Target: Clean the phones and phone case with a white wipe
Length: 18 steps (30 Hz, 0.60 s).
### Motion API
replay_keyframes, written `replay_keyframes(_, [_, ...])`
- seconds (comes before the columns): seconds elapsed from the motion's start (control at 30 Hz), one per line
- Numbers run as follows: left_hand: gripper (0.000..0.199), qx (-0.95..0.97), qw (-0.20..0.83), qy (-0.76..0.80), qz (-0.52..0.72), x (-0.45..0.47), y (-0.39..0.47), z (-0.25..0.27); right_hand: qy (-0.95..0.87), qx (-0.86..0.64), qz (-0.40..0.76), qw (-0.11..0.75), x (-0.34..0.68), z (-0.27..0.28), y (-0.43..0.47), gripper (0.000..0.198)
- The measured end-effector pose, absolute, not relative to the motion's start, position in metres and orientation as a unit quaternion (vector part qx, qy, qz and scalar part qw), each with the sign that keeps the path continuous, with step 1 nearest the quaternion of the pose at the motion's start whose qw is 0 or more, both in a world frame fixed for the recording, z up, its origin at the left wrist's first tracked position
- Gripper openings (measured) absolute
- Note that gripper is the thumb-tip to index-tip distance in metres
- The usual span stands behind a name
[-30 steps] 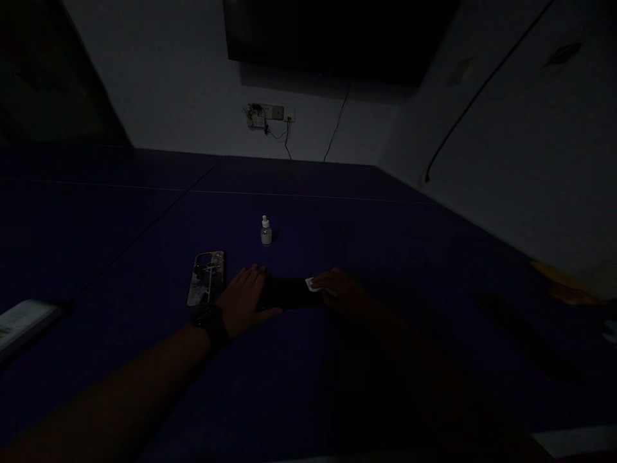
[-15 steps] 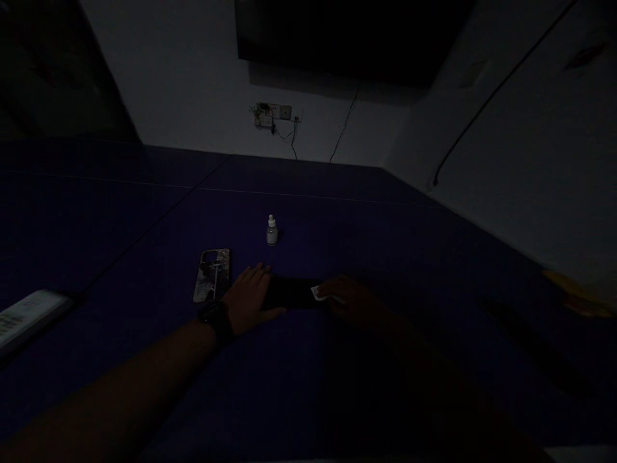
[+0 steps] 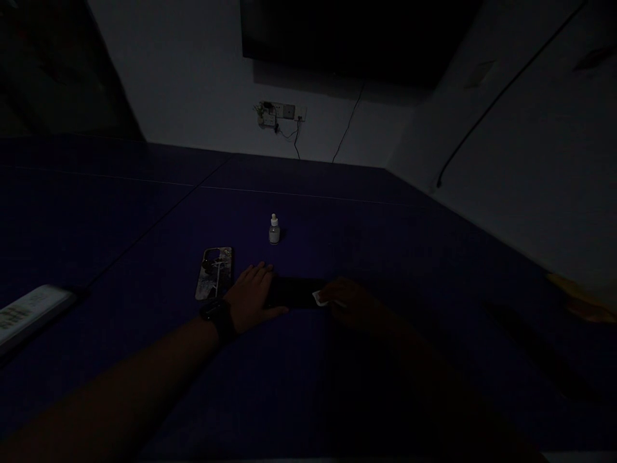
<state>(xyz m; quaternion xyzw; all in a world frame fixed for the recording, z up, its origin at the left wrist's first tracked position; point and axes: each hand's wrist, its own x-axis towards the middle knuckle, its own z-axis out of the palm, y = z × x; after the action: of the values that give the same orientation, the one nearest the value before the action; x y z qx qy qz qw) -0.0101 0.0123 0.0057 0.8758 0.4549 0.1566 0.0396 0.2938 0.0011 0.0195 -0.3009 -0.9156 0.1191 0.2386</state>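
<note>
My left hand [image 3: 250, 292], with a dark watch [image 3: 218, 315] on its wrist, lies over the left end of a dark, flat smartphone [image 3: 296, 294]. Its fingers reach past the far edge and its thumb lies along the near edge, holding the phone down. Deep in shadow, my right hand [image 3: 354, 305] is closed on a small white wipe [image 3: 319, 298] and presses it at the phone's right end. Left of my left hand lies a patterned phone case [image 3: 214, 273] with a camera cutout. Beyond the phone a small dropper bottle [image 3: 274, 231] with a white cap stands upright.
The blue-purple surface [image 3: 231, 386] runs back to a wall. A white power strip [image 3: 33, 314] lies at the left edge. Wall sockets [image 3: 279, 114] with cables sit below a large dark screen [image 3: 357, 38]. Something yellow [image 3: 578, 292] lies at the far right.
The view has shifted slightly, so everything appears a little to the right. Both hands keep nearly the same places on the phone, and the wipe sits slightly lower.
</note>
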Motion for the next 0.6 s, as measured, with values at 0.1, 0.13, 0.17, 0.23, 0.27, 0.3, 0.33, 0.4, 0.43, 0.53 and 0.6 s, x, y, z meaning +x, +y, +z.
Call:
replay_keyframes(0.1, [0.078,0.878,0.032,0.451,0.156,-0.01,0.012,0.007,-0.913,-0.309,0.108,0.245,0.29,0.017,0.004,0.034])
replay_keyframes(0.13, [0.077,0.879,0.031,0.45,0.154,-0.01,0.012,0.007,-0.91,-0.32,0.094,0.248,0.288,0.015,0.009,0.034])
replay_keyframes(0.17, [0.077,0.879,0.03,0.451,0.153,-0.01,0.012,0.006,-0.906,-0.332,0.079,0.25,0.286,0.012,0.015,0.034])
replay_keyframes(0.23, [0.076,0.88,0.025,0.449,0.15,-0.011,0.013,0.004,-0.9,-0.351,0.059,0.252,0.283,0.007,0.024,0.033])
replay_keyframes(0.27, [0.076,0.881,0.019,0.448,0.152,-0.011,0.013,0.003,-0.898,-0.351,0.054,0.258,0.283,0.006,0.026,0.033])
replay_keyframes(0.3, [0.076,0.881,0.013,0.447,0.154,-0.011,0.013,0.002,-0.899,-0.347,0.053,0.262,0.283,0.006,0.026,0.033])
replay_keyframes(0.33, [0.076,0.882,0.008,0.446,0.155,-0.011,0.014,0.0,-0.901,-0.338,0.055,0.266,0.283,0.006,0.024,0.033])
replay_keyframes(0.4, [0.076,0.882,0.004,0.445,0.155,-0.011,0.014,-0.002,-0.909,-0.316,0.072,0.264,0.286,0.01,0.015,0.034])
replay_keyframes(0.43, [0.076,0.883,0.005,0.444,0.155,-0.011,0.014,-0.002,-0.911,-0.307,0.083,0.264,0.287,0.011,0.009,0.034])
replay_keyframes(0.53, [0.074,0.882,0.001,0.442,0.163,-0.011,0.013,-0.002,-0.914,-0.297,0.103,0.258,0.287,0.015,0.001,0.035])
replay_keyframes(0.6, [0.074,0.88,-0.005,0.445,0.164,-0.01,0.013,-0.001,-0.91,-0.315,0.086,0.255,0.283,0.013,0.006,0.034])
